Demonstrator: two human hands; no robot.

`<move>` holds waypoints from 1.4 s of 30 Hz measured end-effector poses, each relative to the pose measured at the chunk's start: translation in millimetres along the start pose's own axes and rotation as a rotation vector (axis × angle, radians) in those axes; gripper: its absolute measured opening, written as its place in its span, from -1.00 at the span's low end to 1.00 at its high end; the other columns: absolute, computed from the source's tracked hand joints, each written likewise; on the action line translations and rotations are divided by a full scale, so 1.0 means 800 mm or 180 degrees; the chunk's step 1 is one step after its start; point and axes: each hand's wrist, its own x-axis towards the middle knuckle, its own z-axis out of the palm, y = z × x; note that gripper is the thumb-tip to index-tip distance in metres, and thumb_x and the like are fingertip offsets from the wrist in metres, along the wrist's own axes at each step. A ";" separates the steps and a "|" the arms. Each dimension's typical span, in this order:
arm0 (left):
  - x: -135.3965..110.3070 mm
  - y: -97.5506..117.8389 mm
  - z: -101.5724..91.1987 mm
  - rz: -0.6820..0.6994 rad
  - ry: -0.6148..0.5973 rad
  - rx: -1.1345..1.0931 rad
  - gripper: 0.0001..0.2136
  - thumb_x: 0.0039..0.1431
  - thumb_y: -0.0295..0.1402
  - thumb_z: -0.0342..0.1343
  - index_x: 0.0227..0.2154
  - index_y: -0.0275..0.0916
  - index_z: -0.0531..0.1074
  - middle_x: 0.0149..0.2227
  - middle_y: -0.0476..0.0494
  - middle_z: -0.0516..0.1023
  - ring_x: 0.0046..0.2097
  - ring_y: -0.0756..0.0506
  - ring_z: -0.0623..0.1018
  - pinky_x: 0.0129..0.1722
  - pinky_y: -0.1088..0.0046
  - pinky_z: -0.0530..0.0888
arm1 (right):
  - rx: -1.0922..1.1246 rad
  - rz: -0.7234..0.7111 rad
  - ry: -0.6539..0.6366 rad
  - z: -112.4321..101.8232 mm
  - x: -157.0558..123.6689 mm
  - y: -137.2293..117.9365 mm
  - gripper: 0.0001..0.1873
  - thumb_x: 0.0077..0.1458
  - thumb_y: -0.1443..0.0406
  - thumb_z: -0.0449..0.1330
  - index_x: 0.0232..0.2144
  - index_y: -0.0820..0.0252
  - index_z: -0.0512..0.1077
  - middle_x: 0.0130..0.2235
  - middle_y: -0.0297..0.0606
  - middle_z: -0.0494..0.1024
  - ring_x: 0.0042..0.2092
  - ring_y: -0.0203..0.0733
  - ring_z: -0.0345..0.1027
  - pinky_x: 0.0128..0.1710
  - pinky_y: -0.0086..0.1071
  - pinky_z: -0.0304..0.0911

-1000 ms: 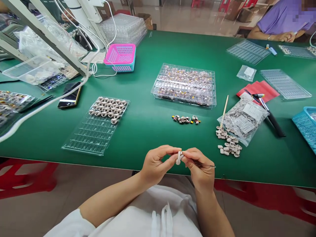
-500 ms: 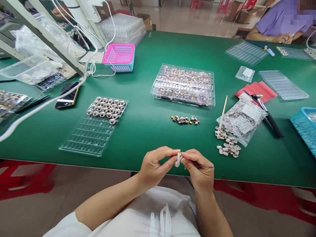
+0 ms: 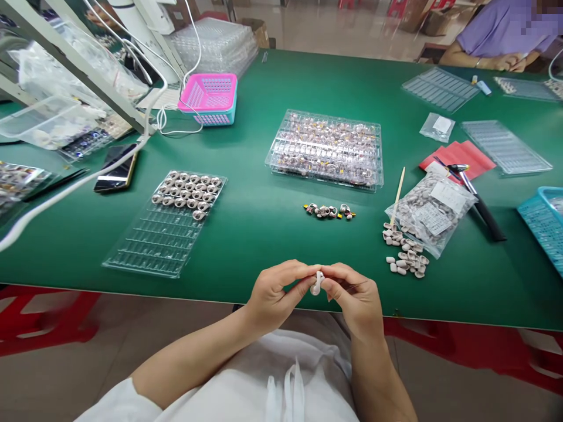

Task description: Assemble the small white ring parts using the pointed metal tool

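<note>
From here I see the left hand (image 3: 273, 296) and right hand (image 3: 359, 299) both pinching one small pale piece (image 3: 316, 285) between thumb and fingers, near the front edge of the green table (image 3: 246, 234). Loose pale shells (image 3: 408, 257) lie apart, rightward.

Counts: held clip-shaped part (image 3: 316, 286), 1; smartphone (image 3: 116, 169), 1; wooden stick (image 3: 399, 192), 1; black-handled hammer (image 3: 484, 207), 1; pink basket (image 3: 207, 109), 1.

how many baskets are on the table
3: a pink basket inside a turquoise basket at left, and a blue basket at the right edge. More may be hidden.
</note>
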 end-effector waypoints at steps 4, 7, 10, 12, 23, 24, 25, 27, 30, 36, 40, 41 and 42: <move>0.000 -0.002 0.000 0.0015 -0.0075 0.0110 -0.78 0.30 -0.43 0.12 -0.07 -0.20 0.61 -0.32 -0.18 0.68 -0.32 -0.04 0.62 -0.28 0.49 0.55 | -0.0037 -0.0080 0.0024 -0.001 0.001 0.002 -0.85 0.11 0.23 0.34 -0.24 0.05 0.66 -0.37 -0.28 0.58 -0.48 -0.34 0.32 -0.57 -0.45 0.31; -0.001 -0.004 0.001 0.0114 -0.0120 0.0154 -0.75 0.32 -0.46 0.08 -0.03 -0.21 0.59 -0.29 -0.20 0.68 -0.29 -0.04 0.62 -0.27 0.48 0.55 | -0.0083 -0.0066 0.0052 -0.001 0.001 0.005 -0.84 0.12 0.23 0.33 -0.23 0.07 0.66 -0.37 -0.26 0.57 -0.48 -0.33 0.32 -0.56 -0.44 0.31; -0.002 -0.005 0.002 0.0201 -0.0133 0.0170 -0.72 0.32 -0.50 0.05 0.01 -0.22 0.56 -0.27 -0.21 0.68 -0.26 -0.04 0.62 -0.24 0.48 0.56 | -0.0123 -0.0049 0.0049 -0.003 0.000 0.008 -0.83 0.14 0.23 0.31 -0.21 0.08 0.65 -0.37 -0.26 0.56 -0.47 -0.34 0.32 -0.55 -0.43 0.30; -0.003 -0.004 0.003 0.0238 -0.0139 0.0176 -0.70 0.32 -0.52 0.06 0.03 -0.23 0.54 -0.25 -0.22 0.68 -0.25 -0.04 0.63 -0.22 0.48 0.56 | -0.0139 -0.0038 0.0028 -0.005 0.000 0.008 -0.83 0.15 0.24 0.31 -0.19 0.07 0.65 -0.36 -0.27 0.56 -0.47 -0.34 0.31 -0.54 -0.43 0.29; -0.003 0.002 0.004 0.0169 -0.0008 0.0180 -0.77 0.24 -0.52 0.17 -0.07 -0.25 0.59 -0.30 -0.18 0.69 -0.29 -0.04 0.64 -0.23 0.52 0.56 | -0.0573 -0.0202 -0.0210 -0.012 -0.002 0.006 -0.81 0.20 0.25 0.26 -0.14 0.08 0.62 -0.29 -0.21 0.56 -0.37 -0.26 0.39 -0.48 -0.43 0.28; -0.003 0.002 0.004 0.0189 0.0040 0.0181 -0.77 0.23 -0.53 0.18 -0.08 -0.26 0.60 -0.31 -0.17 0.69 -0.30 -0.03 0.64 -0.24 0.53 0.55 | -0.0637 -0.0232 -0.0227 -0.011 -0.002 0.005 -0.81 0.21 0.25 0.26 -0.14 0.09 0.61 -0.29 -0.20 0.56 -0.36 -0.26 0.40 -0.47 -0.42 0.29; -0.003 0.003 0.004 0.0207 0.0083 0.0183 -0.77 0.22 -0.53 0.19 -0.09 -0.25 0.60 -0.32 -0.17 0.69 -0.31 -0.03 0.64 -0.25 0.54 0.55 | -0.0698 -0.0268 -0.0237 -0.010 -0.002 0.004 -0.81 0.21 0.26 0.25 -0.14 0.10 0.60 -0.28 -0.20 0.57 -0.36 -0.25 0.40 -0.45 -0.42 0.30; -0.002 0.003 0.004 0.0228 0.0133 0.0174 -0.77 0.22 -0.55 0.18 -0.11 -0.23 0.60 -0.34 -0.13 0.68 -0.32 -0.01 0.63 -0.26 0.55 0.54 | -0.0810 -0.0352 -0.0249 -0.008 -0.001 0.002 -0.82 0.23 0.27 0.24 -0.15 0.10 0.59 -0.29 -0.21 0.56 -0.35 -0.25 0.41 -0.43 -0.41 0.32; -0.001 0.002 0.003 0.0219 0.0122 0.0086 -0.77 0.23 -0.56 0.17 -0.12 -0.21 0.61 -0.36 -0.10 0.67 -0.33 0.01 0.61 -0.26 0.57 0.53 | -0.0976 -0.0523 -0.0232 -0.002 0.000 0.000 -0.85 0.25 0.29 0.21 -0.17 0.12 0.57 -0.31 -0.23 0.55 -0.36 -0.26 0.41 -0.42 -0.42 0.31; -0.003 0.002 -0.003 -0.0448 -0.0078 -0.0635 -0.85 0.24 -0.46 0.19 -0.20 -0.26 0.64 -0.35 -0.15 0.67 -0.30 -0.04 0.62 -0.22 0.49 0.54 | -0.1254 -0.1004 -0.0290 0.000 -0.001 -0.002 -0.85 0.25 0.37 0.19 -0.15 0.14 0.51 -0.31 -0.26 0.53 -0.37 -0.30 0.38 -0.44 -0.44 0.28; 0.002 0.009 -0.011 -0.1528 -0.0322 -0.1673 -0.84 0.15 -0.34 0.30 -0.25 -0.33 0.63 -0.34 -0.19 0.67 -0.33 -0.04 0.61 -0.25 0.45 0.55 | -0.1595 -0.1331 -0.0421 -0.007 -0.004 -0.007 -0.83 0.20 0.39 0.23 -0.14 0.12 0.45 -0.30 -0.30 0.51 -0.48 -0.37 0.22 -0.53 -0.48 0.19; 0.004 0.010 -0.013 -0.1763 -0.0371 -0.1899 -0.81 0.12 -0.32 0.34 -0.26 -0.34 0.61 -0.35 -0.18 0.67 -0.34 -0.04 0.61 -0.26 0.45 0.55 | -0.1688 -0.1388 -0.0490 -0.009 -0.004 -0.010 -0.80 0.20 0.39 0.23 -0.12 0.12 0.43 -0.29 -0.30 0.50 -0.50 -0.39 0.17 -0.55 -0.48 0.16; 0.006 0.011 -0.014 -0.1961 -0.0419 -0.2096 -0.77 0.08 -0.31 0.37 -0.26 -0.34 0.58 -0.36 -0.17 0.66 -0.36 -0.03 0.61 -0.27 0.45 0.54 | -0.1777 -0.1440 -0.0582 -0.010 -0.004 -0.012 -0.77 0.20 0.39 0.23 -0.08 0.12 0.42 -0.26 -0.29 0.51 -0.51 -0.40 0.15 -0.55 -0.48 0.16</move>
